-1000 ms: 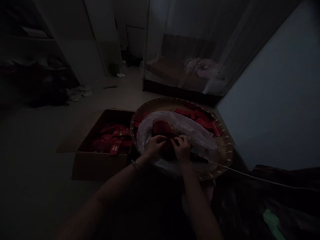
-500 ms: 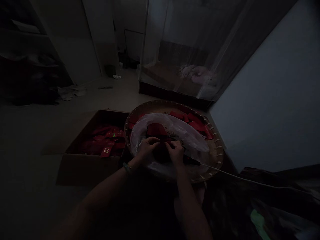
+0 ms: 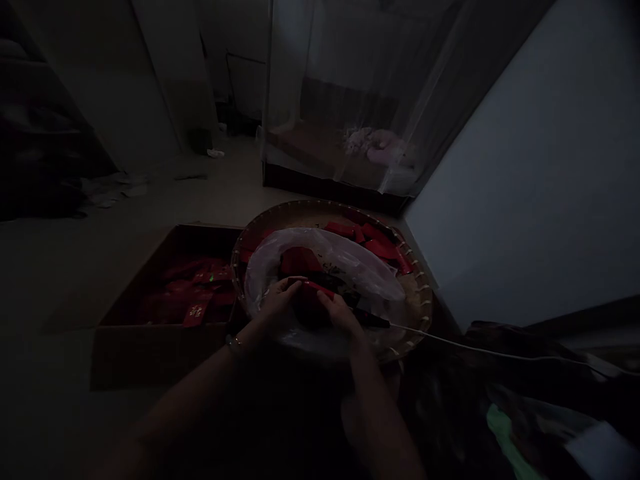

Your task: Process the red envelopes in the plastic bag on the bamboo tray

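Note:
Between my left hand (image 3: 277,301) and my right hand (image 3: 342,313), a red packet (image 3: 314,288) is pinched at its two ends, its upper edge turned up. My thumbs rest on the near side. Beneath it, a whitish plastic bag (image 3: 357,250) lies with its rim spread in a ring on a round woven bamboo tray (image 3: 425,293). Inside the ring are small dark bits (image 3: 331,269) and another red piece (image 3: 299,259). Beside my right hand lies a dark tapered object (image 3: 374,321) with a white cord. Dim light hides finer detail.
An open cardboard box (image 3: 150,353) with red packets (image 3: 195,313) stands left of the tray. More red packets (image 3: 380,249) lie along the tray's far right. The white cord (image 3: 465,345) runs right. A netted bed (image 3: 325,150) and a pale wall (image 3: 525,200) stand beyond.
The view has shifted, so the tray and box sit further left. My hands have moved apart slightly, and the red packet's upper edge now shows between them.

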`<control>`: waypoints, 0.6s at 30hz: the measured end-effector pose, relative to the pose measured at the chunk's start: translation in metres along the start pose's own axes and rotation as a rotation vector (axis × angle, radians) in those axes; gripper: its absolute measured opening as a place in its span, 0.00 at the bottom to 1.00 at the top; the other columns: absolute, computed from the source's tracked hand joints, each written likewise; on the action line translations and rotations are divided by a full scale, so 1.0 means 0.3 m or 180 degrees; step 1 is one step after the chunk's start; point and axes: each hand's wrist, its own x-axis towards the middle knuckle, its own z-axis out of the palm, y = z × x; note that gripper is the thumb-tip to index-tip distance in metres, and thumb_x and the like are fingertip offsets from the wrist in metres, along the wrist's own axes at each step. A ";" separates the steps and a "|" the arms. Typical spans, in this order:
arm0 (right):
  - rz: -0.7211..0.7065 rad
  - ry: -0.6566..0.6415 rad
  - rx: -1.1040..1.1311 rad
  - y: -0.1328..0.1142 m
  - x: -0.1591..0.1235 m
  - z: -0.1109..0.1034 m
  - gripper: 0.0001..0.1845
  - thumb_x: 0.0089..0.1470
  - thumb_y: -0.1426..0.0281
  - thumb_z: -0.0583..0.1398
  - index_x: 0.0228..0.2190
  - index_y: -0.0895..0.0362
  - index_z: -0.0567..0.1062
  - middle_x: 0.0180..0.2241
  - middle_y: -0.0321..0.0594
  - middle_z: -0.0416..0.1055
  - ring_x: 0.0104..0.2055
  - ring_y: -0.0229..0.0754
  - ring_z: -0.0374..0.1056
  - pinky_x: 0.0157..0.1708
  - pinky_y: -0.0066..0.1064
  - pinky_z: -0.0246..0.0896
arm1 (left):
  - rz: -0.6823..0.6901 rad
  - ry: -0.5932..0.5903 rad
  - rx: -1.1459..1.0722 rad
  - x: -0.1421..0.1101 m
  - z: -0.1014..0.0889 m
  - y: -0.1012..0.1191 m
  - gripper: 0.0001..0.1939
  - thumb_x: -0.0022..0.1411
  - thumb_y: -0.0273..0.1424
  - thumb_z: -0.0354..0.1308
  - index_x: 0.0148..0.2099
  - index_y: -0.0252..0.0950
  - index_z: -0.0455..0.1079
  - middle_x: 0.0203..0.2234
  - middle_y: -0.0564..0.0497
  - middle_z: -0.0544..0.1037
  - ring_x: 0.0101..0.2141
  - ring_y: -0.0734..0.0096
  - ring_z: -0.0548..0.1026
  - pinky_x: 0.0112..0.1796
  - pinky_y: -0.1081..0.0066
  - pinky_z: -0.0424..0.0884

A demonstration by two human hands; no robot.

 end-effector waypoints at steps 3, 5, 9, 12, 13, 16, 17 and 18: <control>-0.0058 -0.0168 -0.0219 -0.008 -0.005 -0.006 0.35 0.49 0.43 0.52 0.44 0.57 0.74 0.41 0.42 0.75 0.48 0.47 0.68 0.53 0.44 0.58 | 0.1126 0.0310 0.1169 -0.027 -0.003 0.024 0.29 0.54 0.38 0.58 0.58 0.35 0.61 0.52 0.41 0.69 0.52 0.57 0.67 0.50 0.60 0.64; -0.0198 -0.0095 -0.0390 -0.004 -0.003 -0.008 0.37 0.49 0.42 0.50 0.45 0.57 0.74 0.45 0.43 0.73 0.53 0.47 0.64 0.58 0.44 0.51 | 0.1963 0.0095 0.2265 -0.049 -0.007 0.037 0.37 0.48 0.35 0.63 0.60 0.37 0.58 0.58 0.42 0.62 0.59 0.52 0.57 0.55 0.55 0.56; -0.0223 0.0101 -0.0415 0.012 0.003 -0.010 0.40 0.46 0.40 0.51 0.47 0.58 0.72 0.52 0.45 0.69 0.58 0.47 0.59 0.60 0.44 0.46 | 0.2422 -0.0490 0.3524 -0.071 -0.013 0.038 0.28 0.54 0.29 0.59 0.58 0.42 0.62 0.53 0.46 0.70 0.56 0.51 0.60 0.52 0.53 0.58; -0.0196 0.0041 -0.0436 -0.002 -0.008 -0.004 0.39 0.44 0.40 0.52 0.46 0.56 0.74 0.48 0.43 0.71 0.56 0.48 0.61 0.59 0.44 0.48 | 0.2393 -0.0554 0.3556 -0.064 -0.008 0.031 0.25 0.56 0.27 0.56 0.57 0.39 0.63 0.49 0.45 0.73 0.48 0.55 0.65 0.47 0.57 0.63; -0.0196 0.0006 -0.0462 -0.013 -0.015 -0.001 0.39 0.44 0.39 0.52 0.45 0.55 0.74 0.46 0.42 0.73 0.55 0.48 0.62 0.58 0.44 0.50 | 0.2400 -0.0624 0.3491 -0.060 -0.006 0.031 0.25 0.55 0.26 0.57 0.57 0.38 0.63 0.49 0.44 0.73 0.47 0.56 0.66 0.46 0.58 0.65; -0.0156 -0.0169 -0.0605 -0.052 -0.041 0.005 0.38 0.46 0.39 0.50 0.40 0.55 0.77 0.40 0.41 0.76 0.48 0.49 0.67 0.52 0.43 0.58 | 0.2379 -0.0797 0.3250 -0.051 -0.001 0.034 0.26 0.54 0.24 0.57 0.56 0.37 0.63 0.46 0.46 0.74 0.46 0.59 0.65 0.44 0.61 0.67; -0.0137 -0.0198 -0.0675 -0.065 -0.050 0.003 0.37 0.47 0.39 0.49 0.38 0.56 0.77 0.38 0.41 0.76 0.46 0.49 0.68 0.50 0.43 0.61 | 0.2350 -0.0810 0.3160 -0.049 -0.001 0.035 0.25 0.53 0.24 0.57 0.55 0.37 0.64 0.46 0.46 0.74 0.46 0.60 0.65 0.44 0.61 0.67; -0.0126 -0.0209 -0.0731 -0.077 -0.059 -0.004 0.36 0.47 0.40 0.50 0.36 0.56 0.78 0.36 0.41 0.76 0.43 0.49 0.69 0.47 0.43 0.62 | 0.2319 -0.0804 0.3057 -0.047 -0.003 0.036 0.25 0.52 0.24 0.58 0.54 0.37 0.64 0.45 0.46 0.74 0.45 0.60 0.65 0.44 0.61 0.67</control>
